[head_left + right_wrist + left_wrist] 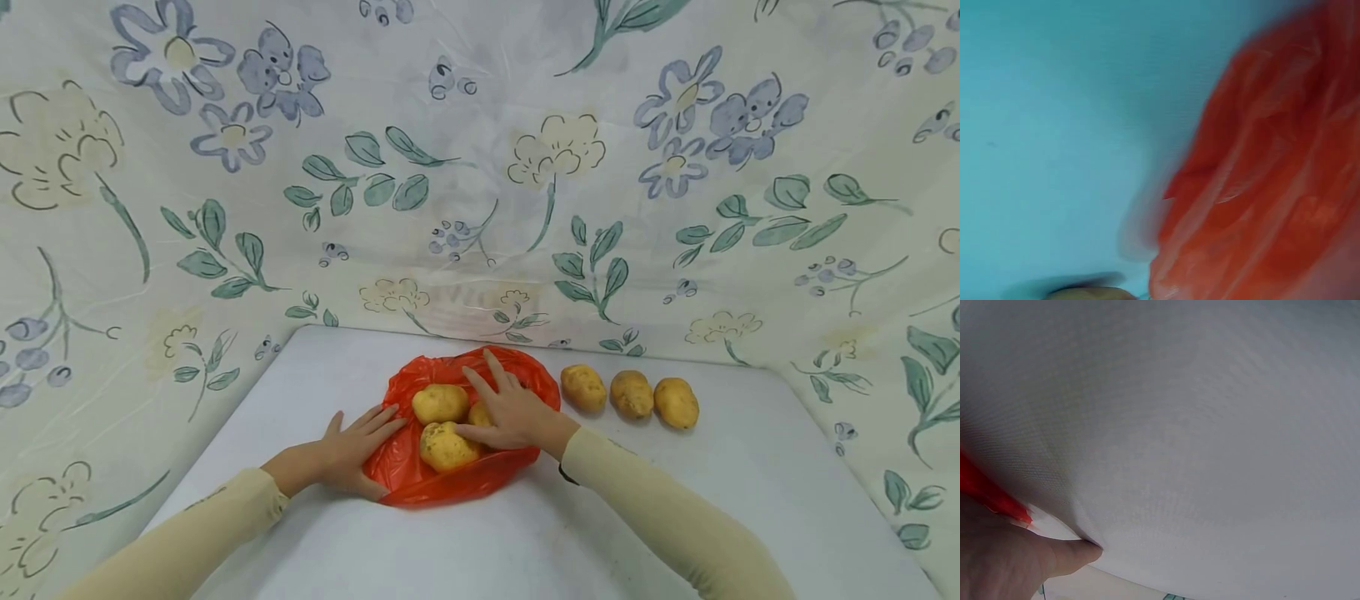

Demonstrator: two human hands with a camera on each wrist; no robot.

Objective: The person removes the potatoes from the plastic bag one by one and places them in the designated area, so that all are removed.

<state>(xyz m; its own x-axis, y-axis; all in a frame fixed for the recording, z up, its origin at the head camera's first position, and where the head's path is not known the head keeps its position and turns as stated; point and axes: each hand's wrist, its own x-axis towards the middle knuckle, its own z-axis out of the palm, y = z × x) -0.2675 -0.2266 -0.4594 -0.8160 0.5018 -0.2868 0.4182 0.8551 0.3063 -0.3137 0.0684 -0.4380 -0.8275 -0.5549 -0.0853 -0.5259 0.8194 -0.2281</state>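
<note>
A red plastic bag (408, 387) lies spread open on the white table, its rim turned outward. Inside it sit three visible yellow potatoes: one at the back (439, 404), a speckled one in front (448, 447), and another (480, 413) partly covered by my right hand (513, 414). That hand reaches over the bag from the right, fingers spread, with the potato between thumb and fingers. At the bag's left edge my left hand (348, 454) rests with straight, spread fingers touching the plastic. The left wrist view shows its thumb (1075, 555) near the bag's red edge (991, 490).
To the right of the bag stand three potatoes in a row: one nearest the bag (583, 388), a middle one (632, 395) and an outer one (677, 403). A flower-patterned sheet (465, 200) rises behind and beside the white table (360, 550).
</note>
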